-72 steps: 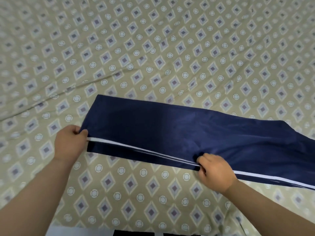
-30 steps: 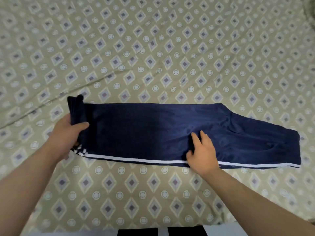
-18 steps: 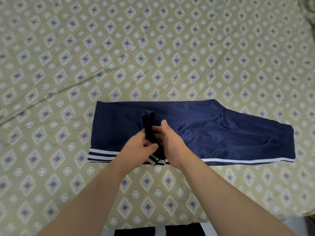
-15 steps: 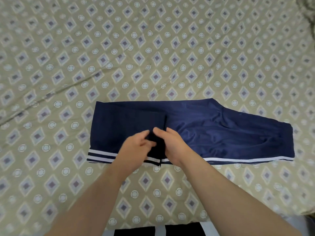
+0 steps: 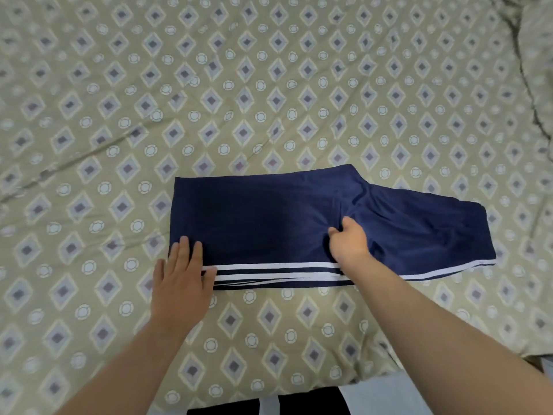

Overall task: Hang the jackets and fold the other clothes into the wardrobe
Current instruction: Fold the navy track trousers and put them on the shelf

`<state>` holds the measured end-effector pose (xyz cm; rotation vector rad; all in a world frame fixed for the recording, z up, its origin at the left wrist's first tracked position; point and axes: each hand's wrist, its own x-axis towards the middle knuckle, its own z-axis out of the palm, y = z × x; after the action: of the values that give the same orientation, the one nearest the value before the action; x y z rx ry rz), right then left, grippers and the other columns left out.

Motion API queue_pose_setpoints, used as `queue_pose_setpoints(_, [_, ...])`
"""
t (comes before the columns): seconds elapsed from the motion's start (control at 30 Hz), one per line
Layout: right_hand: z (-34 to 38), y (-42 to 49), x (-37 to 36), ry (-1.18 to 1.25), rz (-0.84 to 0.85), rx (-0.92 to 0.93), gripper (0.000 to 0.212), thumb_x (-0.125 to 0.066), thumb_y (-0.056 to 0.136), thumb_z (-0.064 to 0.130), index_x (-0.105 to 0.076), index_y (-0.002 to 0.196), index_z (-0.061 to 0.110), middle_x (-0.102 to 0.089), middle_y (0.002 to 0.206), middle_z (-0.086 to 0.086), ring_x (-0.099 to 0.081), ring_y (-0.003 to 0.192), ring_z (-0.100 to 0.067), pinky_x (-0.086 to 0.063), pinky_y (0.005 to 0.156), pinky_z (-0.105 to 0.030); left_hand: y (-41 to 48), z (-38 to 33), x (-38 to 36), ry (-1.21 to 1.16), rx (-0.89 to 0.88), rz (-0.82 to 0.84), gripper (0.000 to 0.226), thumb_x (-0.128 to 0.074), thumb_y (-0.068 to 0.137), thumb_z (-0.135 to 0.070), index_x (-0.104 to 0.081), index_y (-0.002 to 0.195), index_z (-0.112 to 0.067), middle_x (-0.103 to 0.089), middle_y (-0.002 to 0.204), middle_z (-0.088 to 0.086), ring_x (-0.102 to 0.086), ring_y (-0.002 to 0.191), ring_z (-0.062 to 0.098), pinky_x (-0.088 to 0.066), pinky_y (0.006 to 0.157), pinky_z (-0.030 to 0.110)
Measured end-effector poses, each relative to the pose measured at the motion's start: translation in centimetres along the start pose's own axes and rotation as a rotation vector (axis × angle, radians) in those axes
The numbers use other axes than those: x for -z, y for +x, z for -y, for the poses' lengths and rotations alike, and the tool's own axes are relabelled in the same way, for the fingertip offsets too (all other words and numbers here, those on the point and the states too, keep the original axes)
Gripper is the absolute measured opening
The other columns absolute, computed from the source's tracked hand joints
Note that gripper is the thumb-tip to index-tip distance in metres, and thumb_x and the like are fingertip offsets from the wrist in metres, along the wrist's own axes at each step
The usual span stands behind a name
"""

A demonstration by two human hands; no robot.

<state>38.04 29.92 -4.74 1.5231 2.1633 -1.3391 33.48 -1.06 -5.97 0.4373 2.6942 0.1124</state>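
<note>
— Head view, item one?
— Folded navy white-striped fabric trousers [image 5: 269, 223], flat on your olive diamond-patterned bedsheet [image 5: 269, 85].
— Hands?
— Your left hand [image 5: 182, 277] presses the folded left end, fingers straight; your right hand [image 5: 348, 242] pinches mid-cloth, fingers curled.

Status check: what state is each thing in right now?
trousers: flat on the bedsheet, left end folded over once, right end unfolded.
left hand: fingers straight, pressing the folded left corner.
right hand: fingers curled, pinching the trousers mid-length.
bedsheet: spread out, creased.
</note>
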Motion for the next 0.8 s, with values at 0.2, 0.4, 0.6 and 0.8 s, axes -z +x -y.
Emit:
queue_pose_setpoints(0.2, [-4.1,2.2,6.4,-0.341,-0.097,0.16,0.035,-0.043,0.102,0.012,-0.028,0.071,0.017,-0.037,0.067,-0.001,-0.032,0.058,-0.017,-0.026,0.052,-0.029,0.6,-3.4,-1.4,0.06,0.163,0.147,0.093,-0.031,0.093,-0.066,-0.002,0.155,-0.003,-0.005,0.163,0.019,-0.003,0.151,0.033,-0.014,0.118,0.053])
queue_pose_setpoints(0.4, [-4.9,2.2,8.8,-0.191,-0.194,0.306,0.027,-0.041,0.103,0.014,-0.037,0.076,0.02,-0.045,0.074,0.002,-0.039,0.064,-0.012,-0.032,0.057,-0.025,4.1,-5.5,1.6,-0.759,0.393,-0.159,0.046,-0.055,0.084,-0.049,-0.057,0.108,-0.01,-0.063,0.103,0.013,-0.062,0.092,0.034,-0.052,0.073,0.043])
queue_pose_setpoints(0.6, [-6.2,2.8,12.2,-0.057,-0.33,0.221,0.019,-0.041,0.102,0.017,-0.044,0.083,0.012,-0.049,0.081,0.001,-0.043,0.068,-0.013,-0.035,0.061,-0.026,7.4,-5.9,3.2,-1.105,0.643,0.131,0.02,-0.059,0.097,-0.017,-0.057,0.077,-0.012,-0.062,0.082,0.015,-0.056,0.066,0.027,-0.047,0.066,0.037])
queue_pose_setpoints(0.8, [-6.9,2.3,10.3,-0.04,0.026,0.046,0.036,-0.046,0.102,0.018,-0.027,0.072,0.016,-0.035,0.07,0.002,-0.03,0.062,-0.014,-0.027,0.054,-0.03,8.3,-1.1,3.8,-1.1,0.68,0.073,0.017,-0.042,0.103,-0.014,-0.056,0.1,-0.007,-0.06,0.092,0.016,-0.058,0.072,0.029,-0.048,0.066,0.04])
